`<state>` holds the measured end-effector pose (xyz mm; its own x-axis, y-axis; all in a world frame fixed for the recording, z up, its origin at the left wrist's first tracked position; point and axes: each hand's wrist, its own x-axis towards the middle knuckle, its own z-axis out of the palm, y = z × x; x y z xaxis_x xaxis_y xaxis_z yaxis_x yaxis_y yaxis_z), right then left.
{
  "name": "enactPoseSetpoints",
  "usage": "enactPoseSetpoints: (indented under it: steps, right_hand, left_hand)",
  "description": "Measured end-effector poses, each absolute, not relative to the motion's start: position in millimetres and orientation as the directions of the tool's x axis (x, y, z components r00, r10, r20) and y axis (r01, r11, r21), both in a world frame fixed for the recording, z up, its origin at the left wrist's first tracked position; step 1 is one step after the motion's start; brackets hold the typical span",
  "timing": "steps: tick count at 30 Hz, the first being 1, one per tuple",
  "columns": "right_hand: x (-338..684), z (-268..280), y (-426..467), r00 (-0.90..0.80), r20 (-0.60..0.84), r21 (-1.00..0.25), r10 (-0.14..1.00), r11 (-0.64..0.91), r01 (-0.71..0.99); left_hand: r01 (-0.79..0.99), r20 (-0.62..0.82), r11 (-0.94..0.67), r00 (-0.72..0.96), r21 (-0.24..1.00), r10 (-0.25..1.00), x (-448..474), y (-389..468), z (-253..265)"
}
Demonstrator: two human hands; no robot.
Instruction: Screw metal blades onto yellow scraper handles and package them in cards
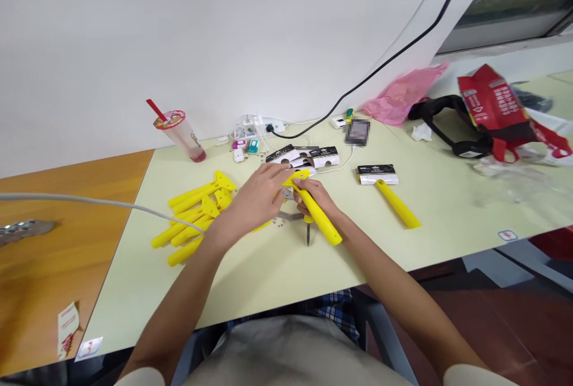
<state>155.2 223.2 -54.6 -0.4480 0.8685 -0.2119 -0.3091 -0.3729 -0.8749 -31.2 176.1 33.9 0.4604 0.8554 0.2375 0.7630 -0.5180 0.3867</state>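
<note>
My right hand [320, 200] is closed around a yellow plastic scraper handle [320, 217], which slants down toward me with its flared head at the far end. The fingers of my left hand [259, 192] are bent at that head and appear to pinch it; their tips are partly hidden. Below my right hand a screwdriver [308, 232] shows its dark shaft and a bit of yellow grip; whether the hand holds it I cannot tell. Several more yellow scraper handles [192, 216] lie piled left of my left forearm. Small metal bits [280, 222] are scattered between my hands.
Black-and-white packaging cards [324, 157] lie behind my hands. A scraper in its card [389, 195] rests to the right. Beyond are a drink cup [183, 135], a power strip [268, 125], a pink bag [398, 96] and a red bag [496, 105]. A grey cable [89, 199] crosses at left.
</note>
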Motion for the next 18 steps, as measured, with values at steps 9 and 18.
enactPoseSetpoints:
  steps: [9,18]
  right_hand:
    - [150,-56,220,-0.157,-0.152,-0.891,0.976,-0.204,-0.405]
    - [151,-61,219,-0.082,-0.041,-0.916,0.996,-0.07,-0.395]
  left_hand:
    - [0.898,0.275,-0.397,0.34,0.189,0.899,21,132,-6]
    - [0.935,0.333,-0.32,0.255,0.154,0.908,41,130,-7]
